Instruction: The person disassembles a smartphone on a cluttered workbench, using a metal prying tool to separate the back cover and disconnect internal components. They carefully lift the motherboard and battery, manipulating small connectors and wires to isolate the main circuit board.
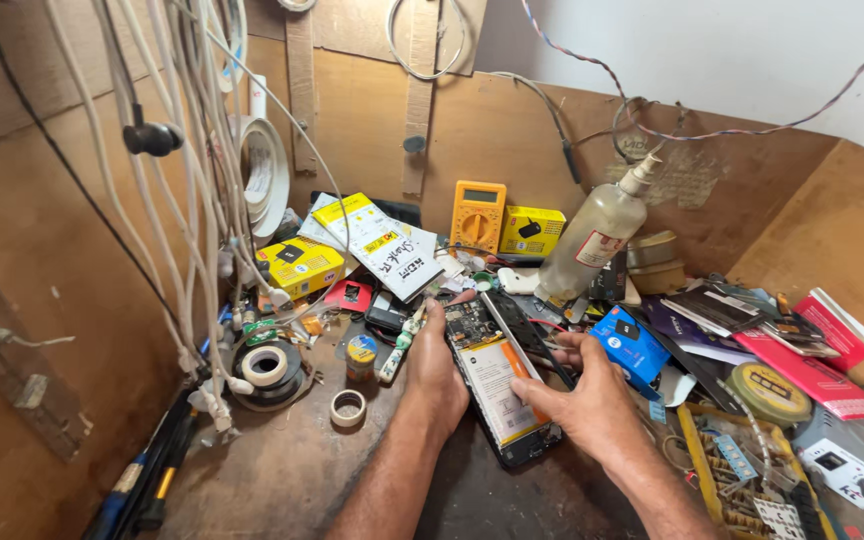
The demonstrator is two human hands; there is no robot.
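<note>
An opened phone (497, 380) with its back cover off lies on the wooden bench, showing a pale battery and a circuit board at its far end. My left hand (434, 362) grips the phone's left edge, thumb near the top. My right hand (582, 400) rests on the phone's right side, its fingers touching the battery and an orange strip. A black strip part (527, 335) lies along the phone's right edge, under my right fingers.
A yellow multimeter (478, 214), yellow boxes (300, 264), a clear bottle (592, 240), tape rolls (266, 366), a blue box (632, 345) and red packets (817, 365) crowd the bench. White cables (197, 200) hang at the left. A parts tray (752, 480) sits at the right front.
</note>
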